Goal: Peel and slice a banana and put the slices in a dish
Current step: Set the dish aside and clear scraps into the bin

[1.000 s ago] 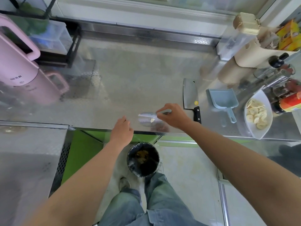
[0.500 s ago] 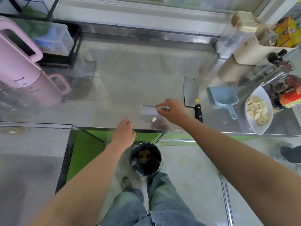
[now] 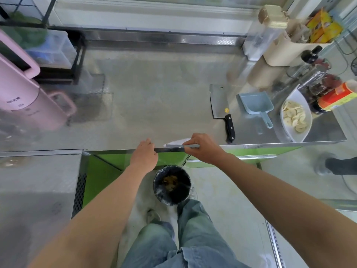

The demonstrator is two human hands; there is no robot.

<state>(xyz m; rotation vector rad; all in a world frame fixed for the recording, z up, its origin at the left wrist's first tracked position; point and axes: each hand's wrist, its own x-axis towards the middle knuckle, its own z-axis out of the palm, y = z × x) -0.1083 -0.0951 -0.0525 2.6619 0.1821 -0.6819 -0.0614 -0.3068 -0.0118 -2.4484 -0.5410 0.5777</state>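
Observation:
A white boat-shaped dish point(image 3: 296, 94) holding several pale banana slices point(image 3: 293, 118) stands at the counter's right end. My right hand point(image 3: 204, 148) grips a thin grey flat scraper point(image 3: 177, 145), held level and edge-on right at the steel counter's front edge point(image 3: 270, 143). My left hand point(image 3: 144, 157) is just left of it, fingers curled against the same edge, with nothing visible in it. A black-lined waste bin point(image 3: 172, 184) with yellowish scraps stands on the floor directly below both hands.
A cleaver point(image 3: 219, 101) with a black handle lies right of my right hand, and a blue plastic scoop point(image 3: 257, 103) lies beyond it. Bottles and jars point(image 3: 328, 93) crowd the far right. A pink appliance point(image 3: 21, 97) sits at the left. Another person's shoe point(image 3: 322, 165) is on the floor at the right.
My right hand has drawn the scraper back across the counter to its front edge. The small scraps that lay under it are no longer visible. My left hand has come up to the edge.

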